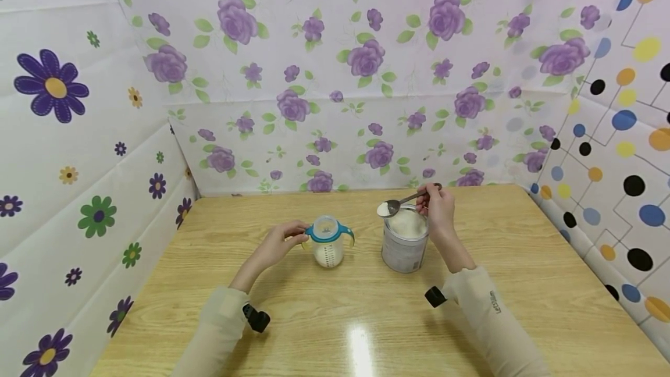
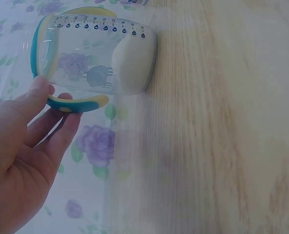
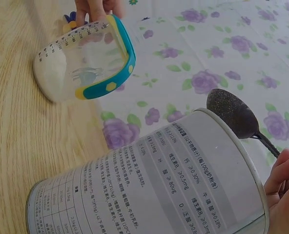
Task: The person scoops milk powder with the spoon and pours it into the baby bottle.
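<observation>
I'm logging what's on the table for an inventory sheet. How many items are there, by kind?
Baby bottle, held by its handle by the left hand: 1
Powder tin, open: 1
Metal spoon, pinched in the right hand above the tin: 1
Total: 3

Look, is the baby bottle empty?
No, the bottle has white powder piled at its bottom, plain in the left wrist view.
</observation>
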A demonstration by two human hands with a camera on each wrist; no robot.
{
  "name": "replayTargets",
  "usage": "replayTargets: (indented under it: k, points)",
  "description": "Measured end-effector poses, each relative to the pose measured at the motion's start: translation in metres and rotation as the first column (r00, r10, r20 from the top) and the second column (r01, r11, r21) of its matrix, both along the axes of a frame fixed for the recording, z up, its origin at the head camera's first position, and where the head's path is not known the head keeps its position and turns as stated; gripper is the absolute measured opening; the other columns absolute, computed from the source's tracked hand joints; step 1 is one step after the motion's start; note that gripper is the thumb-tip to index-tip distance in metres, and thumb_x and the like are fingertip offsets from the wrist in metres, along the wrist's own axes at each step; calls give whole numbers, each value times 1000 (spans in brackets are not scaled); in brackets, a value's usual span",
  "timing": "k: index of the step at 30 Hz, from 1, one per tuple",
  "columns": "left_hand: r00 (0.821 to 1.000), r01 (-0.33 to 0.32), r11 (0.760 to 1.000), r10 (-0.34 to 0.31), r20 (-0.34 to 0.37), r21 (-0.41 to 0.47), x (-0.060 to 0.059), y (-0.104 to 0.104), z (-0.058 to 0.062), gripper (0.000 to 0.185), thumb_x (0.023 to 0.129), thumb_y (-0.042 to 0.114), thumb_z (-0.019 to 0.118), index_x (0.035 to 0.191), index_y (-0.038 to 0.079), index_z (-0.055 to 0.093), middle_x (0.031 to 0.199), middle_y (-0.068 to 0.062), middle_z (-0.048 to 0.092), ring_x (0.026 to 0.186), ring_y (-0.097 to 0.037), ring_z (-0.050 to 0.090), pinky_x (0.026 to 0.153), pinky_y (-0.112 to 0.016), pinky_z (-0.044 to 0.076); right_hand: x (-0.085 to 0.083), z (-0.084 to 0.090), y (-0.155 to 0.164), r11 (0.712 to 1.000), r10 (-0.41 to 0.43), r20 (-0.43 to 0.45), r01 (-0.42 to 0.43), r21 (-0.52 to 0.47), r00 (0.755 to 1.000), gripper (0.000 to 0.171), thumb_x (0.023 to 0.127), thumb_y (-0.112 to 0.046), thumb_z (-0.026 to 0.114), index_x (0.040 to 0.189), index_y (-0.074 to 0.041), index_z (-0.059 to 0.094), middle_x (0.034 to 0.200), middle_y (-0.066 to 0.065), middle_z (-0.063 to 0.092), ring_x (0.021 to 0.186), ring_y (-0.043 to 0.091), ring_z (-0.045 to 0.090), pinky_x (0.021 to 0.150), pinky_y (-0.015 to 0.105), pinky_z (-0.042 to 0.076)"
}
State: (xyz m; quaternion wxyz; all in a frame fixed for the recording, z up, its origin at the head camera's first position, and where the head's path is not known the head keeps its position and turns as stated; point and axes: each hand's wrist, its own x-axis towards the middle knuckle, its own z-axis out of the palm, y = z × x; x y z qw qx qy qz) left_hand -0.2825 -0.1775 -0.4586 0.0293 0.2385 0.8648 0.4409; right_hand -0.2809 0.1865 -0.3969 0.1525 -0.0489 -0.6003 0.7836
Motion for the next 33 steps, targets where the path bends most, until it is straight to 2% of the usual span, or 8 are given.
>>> replayTargets:
  k: [7, 11, 20, 22, 23, 33]
  points:
    - [1000, 7, 1000, -7, -6, 4, 1, 0, 0, 19, 98, 19, 58, 115, 18, 67, 114, -7, 69, 109, -27, 65, 90, -43, 56, 10, 11, -3, 998, 42, 16, -42, 48, 999, 30, 104, -13, 37, 89, 6, 54, 56, -2, 54, 44, 7, 50, 41, 16, 42]
    - [1000, 5, 1000, -5, -5, 4, 1, 1, 0, 19, 98, 20, 58, 115, 17, 67, 115, -8, 69, 109, -27, 65, 90, -43, 55, 13, 16, -5, 997, 49, 18, -50, 57, 999, 31, 104, -12, 36, 87, 5, 55, 56, -1, 54, 44, 7, 50, 41, 16, 42]
    - [999, 15, 1000, -15, -36, 5, 3, 2, 3, 21, 98, 18, 58, 116, 12, 67, 114, -12, 69, 109, -31, 65, 89, -45, 56, -1, 0, -9, 999, 25, 4, -25, 30, 1000, 31, 104, -15, 39, 82, -2, 56, 54, -4, 54, 43, 5, 49, 40, 14, 40]
    - [999, 14, 1000, -13, -38, 4, 3, 1, 2, 21, 97, 19, 58, 115, 13, 67, 114, -11, 69, 109, -31, 65, 89, -44, 56, -2, -1, -11, 999, 23, 11, -23, 30, 1000, 31, 104, -16, 39, 82, -3, 56, 54, -5, 54, 43, 4, 49, 41, 14, 40]
    - [999, 15, 1000, -14, -43, 8, 0, 0, -2, 21, 97, 21, 58, 115, 14, 67, 113, -10, 69, 109, -30, 65, 88, -44, 56, -2, -1, -11, 999, 23, 16, -24, 25, 1000, 31, 104, -16, 39, 82, -3, 56, 54, -5, 54, 43, 4, 49, 41, 13, 41]
    - [996, 19, 1000, -18, -87, 6, 0, 1, -1, 18, 98, 18, 58, 113, 15, 68, 109, -8, 70, 102, -26, 67, 83, -41, 58, -2, -2, -16, 998, 44, 15, -45, 39, 999, 29, 105, -16, 38, 86, -2, 56, 56, -6, 55, 45, 3, 51, 42, 12, 42]
